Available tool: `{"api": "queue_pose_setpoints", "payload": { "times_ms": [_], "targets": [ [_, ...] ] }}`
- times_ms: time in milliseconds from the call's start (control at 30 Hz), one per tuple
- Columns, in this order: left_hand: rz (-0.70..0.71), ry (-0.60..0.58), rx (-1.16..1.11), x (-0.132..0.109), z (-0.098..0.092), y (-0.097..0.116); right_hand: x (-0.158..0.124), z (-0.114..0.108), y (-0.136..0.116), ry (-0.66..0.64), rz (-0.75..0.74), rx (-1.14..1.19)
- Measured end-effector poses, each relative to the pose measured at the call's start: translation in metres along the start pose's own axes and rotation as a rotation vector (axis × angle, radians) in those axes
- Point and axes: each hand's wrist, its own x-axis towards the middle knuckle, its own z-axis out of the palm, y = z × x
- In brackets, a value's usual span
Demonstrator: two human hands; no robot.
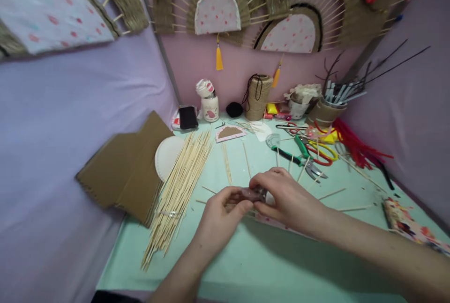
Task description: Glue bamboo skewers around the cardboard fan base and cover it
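Observation:
Both hands meet over the middle of the table. My left hand (225, 214) is closed, thumb and fingers pinching one end of a small brownish, shiny packet (250, 194). My right hand (281, 197) is closed on its other end, where a dark bit and a white bit show; the rest is hidden by the fingers. Below my hands lies a half-round piece with a pink-spotted edge (270, 221), mostly covered. Thin sticks (332, 194) fan out from around it on the table.
A bundle of bamboo skewers (183, 186) and folded cardboard (130, 167) lie left. Green-handled pruning shears (302, 155) and yellow-handled scissors (321, 151) lie right. Behind are a twine spool (258, 99), a white jar (210, 108), and a pot of glue sticks (325, 108). Fans hang above.

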Motion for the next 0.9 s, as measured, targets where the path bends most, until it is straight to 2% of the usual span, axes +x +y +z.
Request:
{"api": "queue_pose_setpoints", "payload": {
  "times_ms": [133, 267, 333, 567, 667, 767, 900],
  "targets": [
    [0.093, 0.044, 0.095, -0.015, 0.004, -0.001, 0.001, 0.008, -0.001, -0.066, 0.018, 0.151],
    [0.176, 0.111, 0.217, -0.025, 0.004, -0.003, 0.004, 0.004, -0.001, -0.242, 0.110, 0.401],
    [0.214, 0.162, 0.284, -0.026, 0.004, -0.005, 0.005, 0.001, -0.002, -0.282, 0.118, 0.447],
    [0.247, 0.202, 0.254, -0.021, 0.005, -0.012, 0.013, -0.001, -0.004, -0.258, 0.013, 0.304],
    [0.248, 0.241, 0.317, -0.019, 0.005, -0.013, 0.017, -0.001, -0.004, -0.257, 0.020, 0.267],
    [0.194, 0.236, 0.343, -0.018, 0.003, -0.014, 0.021, -0.002, -0.001, -0.282, 0.040, 0.254],
    [0.095, 0.169, 0.163, -0.012, -0.001, -0.012, 0.027, -0.002, 0.007, -0.335, 0.042, 0.284]
  ]
}}
